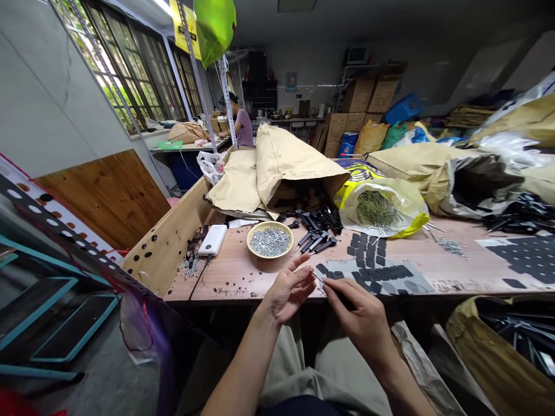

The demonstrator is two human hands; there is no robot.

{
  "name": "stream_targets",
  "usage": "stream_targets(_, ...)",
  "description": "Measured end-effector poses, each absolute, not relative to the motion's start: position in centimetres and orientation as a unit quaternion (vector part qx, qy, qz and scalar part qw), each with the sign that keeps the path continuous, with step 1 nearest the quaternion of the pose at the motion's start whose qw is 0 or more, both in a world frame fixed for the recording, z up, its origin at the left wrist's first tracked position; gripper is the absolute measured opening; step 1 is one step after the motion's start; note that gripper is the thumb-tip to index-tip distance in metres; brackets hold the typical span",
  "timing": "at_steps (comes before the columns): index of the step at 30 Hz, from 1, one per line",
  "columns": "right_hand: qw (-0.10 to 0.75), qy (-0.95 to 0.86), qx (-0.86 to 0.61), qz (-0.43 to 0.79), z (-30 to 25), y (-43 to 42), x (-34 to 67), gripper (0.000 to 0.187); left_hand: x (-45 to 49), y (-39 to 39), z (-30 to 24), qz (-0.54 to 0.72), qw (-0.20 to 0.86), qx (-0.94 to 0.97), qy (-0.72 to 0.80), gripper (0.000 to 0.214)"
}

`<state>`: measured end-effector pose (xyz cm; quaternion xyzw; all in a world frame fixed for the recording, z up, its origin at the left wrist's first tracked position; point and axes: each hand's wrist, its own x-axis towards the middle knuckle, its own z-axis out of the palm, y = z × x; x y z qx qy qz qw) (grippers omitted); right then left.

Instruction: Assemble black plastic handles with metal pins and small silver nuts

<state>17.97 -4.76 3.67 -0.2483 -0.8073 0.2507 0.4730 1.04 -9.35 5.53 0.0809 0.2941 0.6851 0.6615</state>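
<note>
In front of my lap, at the table's near edge, both hands meet around a thin metal rod (318, 278). My right hand (362, 309) pinches the rod between thumb and forefinger. At its other end, the thumb and a fingertip of my left hand (289, 289) are pressed together; whatever tiny piece they hold there is too small to make out. The other left fingers are loosely curled. Just beyond stands a cream bowl (270, 255) full of small shiny metal pieces. Black handle-like parts with metal shafts (318, 240) lie in a heap to its right.
Black square pads (366, 249) lie on a grey sheet. Behind are a yellow-and-white bag of thin metal rods (376, 209) and open paper sacks (295, 167). A white power bank (213, 240) lies left, by a wooden side board (173, 242). Another person (243, 124) sits farther back.
</note>
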Motion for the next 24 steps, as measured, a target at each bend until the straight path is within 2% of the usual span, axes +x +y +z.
stream_targets(12,0.478,-0.815,-0.267,0.19,3.4,-5.4,17.9,0.017,1.4,-9.8,5.9,0.688,0.62,0.098,0.365,0.047)
stream_targets(16,0.484,-0.815,-0.286,0.141,3.3,-5.7,17.8,0.017,1.6,-9.9,6.1,0.694,0.617,0.092,0.359,0.045)
stream_targets(24,0.491,-0.813,-0.28,0.139,3.5,-6.0,17.5,0.018,1.7,-10.1,6.3,0.692,0.651,0.037,0.31,0.04)
